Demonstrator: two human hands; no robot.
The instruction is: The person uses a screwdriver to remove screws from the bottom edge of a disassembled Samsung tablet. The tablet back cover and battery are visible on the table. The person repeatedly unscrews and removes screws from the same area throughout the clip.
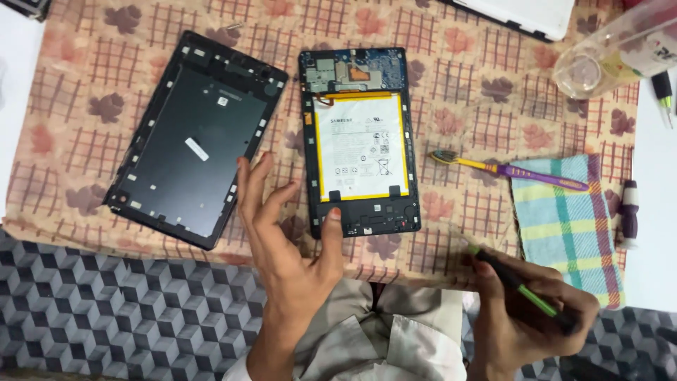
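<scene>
A leaf-patterned cloth [479, 92] carries an opened tablet [360, 141], its back cover [194, 137], a toothbrush [508, 169] and a checked towel [568, 222].

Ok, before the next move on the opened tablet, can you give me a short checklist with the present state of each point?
1. Back cover removed, lying apart from the opened tablet: ok.
2. Left hand steadies the tablet, thumb on its lower edge: ok.
3. Right hand holds the green-and-black screwdriver: ok.
4. Screwdriver tip on a screw: not ok, it is off the tablet.
5. Battery connector unplugged: cannot tell.
</scene>
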